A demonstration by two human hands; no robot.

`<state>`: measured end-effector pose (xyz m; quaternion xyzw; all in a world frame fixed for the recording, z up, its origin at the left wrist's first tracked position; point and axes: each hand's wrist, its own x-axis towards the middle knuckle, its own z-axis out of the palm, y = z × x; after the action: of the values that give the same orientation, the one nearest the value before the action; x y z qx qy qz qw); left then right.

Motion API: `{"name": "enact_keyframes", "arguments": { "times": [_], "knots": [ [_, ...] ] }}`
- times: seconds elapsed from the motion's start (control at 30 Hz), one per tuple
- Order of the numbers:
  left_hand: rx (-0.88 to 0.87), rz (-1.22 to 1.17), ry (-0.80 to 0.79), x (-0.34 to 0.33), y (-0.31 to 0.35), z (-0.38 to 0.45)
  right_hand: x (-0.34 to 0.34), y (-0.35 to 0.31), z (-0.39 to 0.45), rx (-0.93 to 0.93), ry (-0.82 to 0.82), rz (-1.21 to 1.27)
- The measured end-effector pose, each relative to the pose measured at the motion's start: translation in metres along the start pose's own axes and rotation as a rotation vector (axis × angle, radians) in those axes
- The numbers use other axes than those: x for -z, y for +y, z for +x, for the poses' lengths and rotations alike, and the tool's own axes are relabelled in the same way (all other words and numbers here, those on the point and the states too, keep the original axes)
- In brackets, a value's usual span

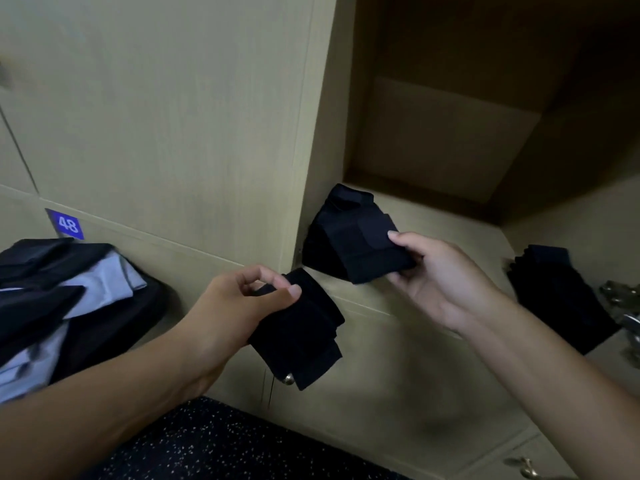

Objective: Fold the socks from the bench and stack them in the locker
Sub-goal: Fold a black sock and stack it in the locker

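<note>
A folded black sock (301, 327) is pinched in the left hand (235, 306) below the open locker (433, 216). Another folded sock (367, 251) is pinched by the right hand (440, 278) over the pile (322, 251) at the locker's front left corner. More dark socks (557, 292) are kept at its right side.

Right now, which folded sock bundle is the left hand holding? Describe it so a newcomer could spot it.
Start at the open locker and drop to its front ledge. Just below the ledge's left corner, the left hand pinches a black folded sock bundle. Unlike the bundle in the right hand, which lies on the ledge, it hangs outside the locker in front of a small metal knob.
</note>
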<state>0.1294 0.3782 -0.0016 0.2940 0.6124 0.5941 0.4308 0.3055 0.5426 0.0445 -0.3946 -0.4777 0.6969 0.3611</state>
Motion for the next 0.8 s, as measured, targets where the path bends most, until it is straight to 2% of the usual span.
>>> {"name": "enact_keyframes", "arguments": {
  "times": [0.13, 0.27, 0.6, 0.8],
  "knots": [
    [0.013, 0.007, -0.014, -0.007, -0.001, 0.001, 0.0, -0.006, 0.02, 0.091, -0.002, 0.188],
    [-0.001, 0.032, -0.011, -0.015, 0.0, 0.006, -0.007, -0.02, 0.054, 0.18, 0.057, 0.238],
    [-0.059, 0.048, 0.009, -0.025, 0.001, 0.015, -0.019, -0.026, 0.135, 0.192, 0.17, 0.071],
    [-0.06, 0.055, 0.016, -0.022, -0.001, 0.016, -0.029, -0.023, 0.154, 0.237, 0.138, -0.054]
  ]
}}
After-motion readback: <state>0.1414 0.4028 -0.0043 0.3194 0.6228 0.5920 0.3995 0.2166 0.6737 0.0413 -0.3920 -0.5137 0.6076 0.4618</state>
